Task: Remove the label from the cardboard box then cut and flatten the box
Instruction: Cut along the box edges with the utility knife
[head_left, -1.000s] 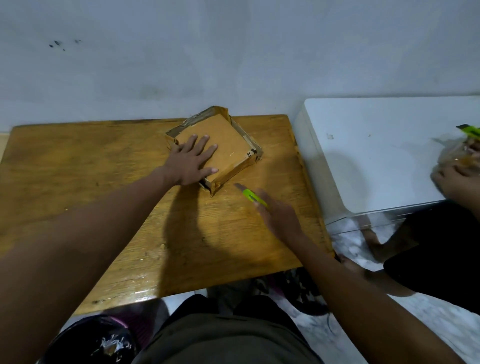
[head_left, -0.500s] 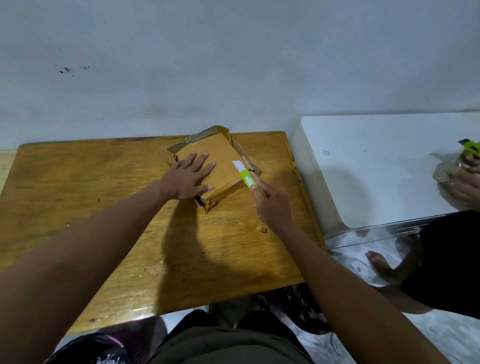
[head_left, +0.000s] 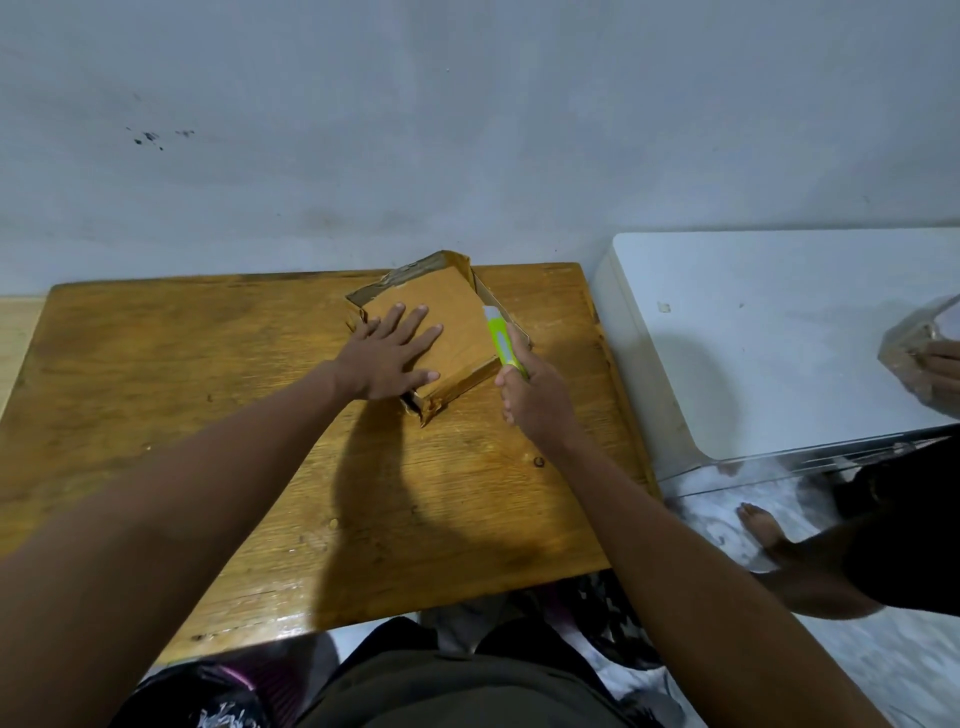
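left hand (head_left: 387, 358) lies flat, fingers spread, pinning the cardboard box (head_left: 441, 332) at the tabletop's (head_left: 208, 415) far edge so it can't slide, while right hand (head_left: 535, 397) grips the green cutter (head_left: 500, 340), tip apparently at the box's right wall seam.

1. Both forearms are bare from the near edge of the view to the wrists; no sleeve shows on either.
2. The left hand (head_left: 387, 358) wears no ring, watch or glove.
3. The right hand (head_left: 537, 397) is likewise bare, with no band at the wrist.
4. At the near edge, dark olive-grey clothing (head_left: 457, 691) covers the lap, its fabric plain, with a faint seam running across it.
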